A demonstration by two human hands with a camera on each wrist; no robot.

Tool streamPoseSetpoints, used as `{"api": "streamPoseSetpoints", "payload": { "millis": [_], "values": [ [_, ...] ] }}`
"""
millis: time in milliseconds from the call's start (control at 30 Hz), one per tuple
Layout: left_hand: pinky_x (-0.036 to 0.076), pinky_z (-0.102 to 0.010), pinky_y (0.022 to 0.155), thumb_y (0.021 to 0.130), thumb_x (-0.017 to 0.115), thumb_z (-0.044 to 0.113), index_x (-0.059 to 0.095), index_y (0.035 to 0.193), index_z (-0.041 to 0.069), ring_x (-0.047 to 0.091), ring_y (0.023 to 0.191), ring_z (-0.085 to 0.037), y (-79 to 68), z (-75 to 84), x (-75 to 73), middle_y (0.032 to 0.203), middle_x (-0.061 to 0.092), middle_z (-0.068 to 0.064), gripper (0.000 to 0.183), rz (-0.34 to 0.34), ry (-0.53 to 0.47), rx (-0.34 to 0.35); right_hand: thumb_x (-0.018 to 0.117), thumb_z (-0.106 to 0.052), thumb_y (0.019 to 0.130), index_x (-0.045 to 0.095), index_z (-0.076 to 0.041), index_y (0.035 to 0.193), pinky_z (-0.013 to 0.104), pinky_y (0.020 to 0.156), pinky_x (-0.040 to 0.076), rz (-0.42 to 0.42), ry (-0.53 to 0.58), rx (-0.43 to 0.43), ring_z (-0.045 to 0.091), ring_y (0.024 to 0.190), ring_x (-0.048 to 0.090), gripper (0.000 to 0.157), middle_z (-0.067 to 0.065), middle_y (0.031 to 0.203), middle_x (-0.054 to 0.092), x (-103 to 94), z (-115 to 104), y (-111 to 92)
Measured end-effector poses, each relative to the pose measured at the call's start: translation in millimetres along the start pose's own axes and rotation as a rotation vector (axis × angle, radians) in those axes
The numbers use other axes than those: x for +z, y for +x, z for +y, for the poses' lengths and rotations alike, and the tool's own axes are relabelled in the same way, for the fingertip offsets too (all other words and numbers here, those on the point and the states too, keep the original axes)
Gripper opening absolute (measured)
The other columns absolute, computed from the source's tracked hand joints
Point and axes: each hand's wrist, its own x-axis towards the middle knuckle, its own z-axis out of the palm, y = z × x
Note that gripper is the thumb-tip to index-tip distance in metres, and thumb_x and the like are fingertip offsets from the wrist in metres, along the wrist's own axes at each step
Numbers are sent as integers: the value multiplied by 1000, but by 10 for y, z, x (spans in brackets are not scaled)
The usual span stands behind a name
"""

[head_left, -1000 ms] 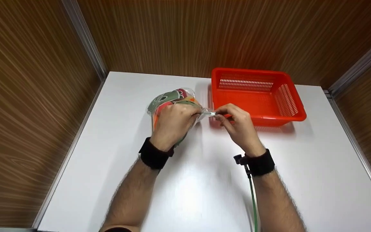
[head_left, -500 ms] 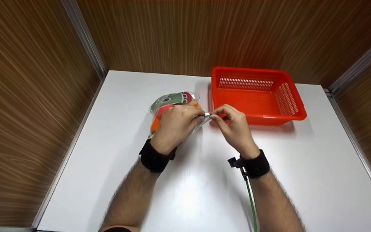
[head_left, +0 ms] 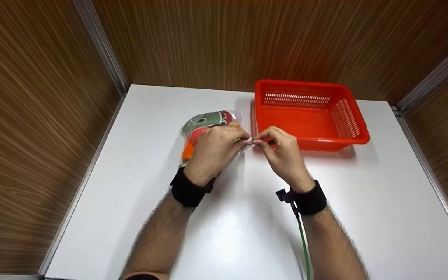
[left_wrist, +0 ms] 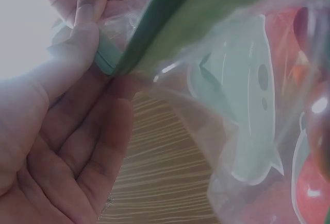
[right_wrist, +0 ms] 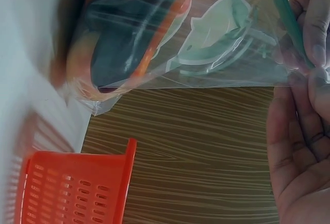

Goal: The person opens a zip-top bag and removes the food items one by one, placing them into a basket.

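Note:
A clear plastic zip bag (head_left: 204,121) with green printed shapes holds several red, orange and green items. My left hand (head_left: 216,151) pinches the bag's top edge between thumb and fingers. Close against it, my right hand (head_left: 286,157) pinches the same edge at its right end. A small white piece (head_left: 251,139) shows between the fingertips of both hands. The left wrist view shows a green closure strip (left_wrist: 105,54) running under the fingers. In the right wrist view the green strip (right_wrist: 283,13) leads into the pinched fingertips. The left hand covers part of the bag.
A red plastic basket (head_left: 313,142) with slotted walls stands just behind and right of the hands. The white table (head_left: 224,233) is bounded by wood-grain panels (head_left: 208,46) at the back and sides. A green cable (head_left: 305,249) trails from the right wrist strap.
My right hand has moved left, up close to the left hand, with the white piece coming leftward. The bag has shifted slightly right. In the last half second there is little motion.

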Motion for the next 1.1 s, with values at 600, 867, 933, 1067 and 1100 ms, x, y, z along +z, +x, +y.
{"api": "streamPoseSetpoints", "payload": {
  "millis": [600, 867, 933, 1067, 1100],
  "values": [
    [72, -50, 101, 107, 87, 27, 91, 120, 12, 89, 113, -27, -37, -198, -143, 122, 92, -5, 20, -70, 18, -34, 83, -2, 106, 81, 5, 112, 14, 88, 64, 84, 73, 35, 0, 98, 74, 10, 17, 109, 85, -288, 50, 66],
    [72, -47, 94, 106, 87, 27, 91, 116, 13, 89, 108, -23, -61, -152, -123, 116, 91, -2, 17, -50, 30, -2, 84, -13, 109, 87, -5, 119, 21, 88, 66, -93, 26, -14, 15, 104, 80, 14, 8, 114, 88, 5, 35, 66],
    [72, -47, 91, 106, 87, 26, 91, 114, 12, 89, 105, -23, -57, -139, -116, 112, 91, -2, 17, -48, 26, 6, 84, -11, 109, 86, -4, 117, 21, 85, 64, -92, 9, -24, 16, 100, 79, 11, 8, 112, 87, 44, 26, 55],
    [72, -46, 91, 108, 87, 25, 91, 113, 10, 89, 104, -23, -43, -121, -94, 111, 91, -4, 17, -54, 18, 9, 79, -9, 113, 81, -2, 117, 20, 79, 57, -73, -51, -43, 19, 93, 76, 9, 12, 110, 83, 103, 5, 31],
    [72, -45, 91, 109, 86, 25, 91, 114, 10, 89, 104, -23, -38, -118, -87, 112, 91, -5, 17, -53, 19, 6, 78, -9, 113, 80, -1, 118, 21, 78, 56, -64, -69, -44, 20, 92, 75, 10, 13, 110, 82, 121, -4, 25]
  ]
}}
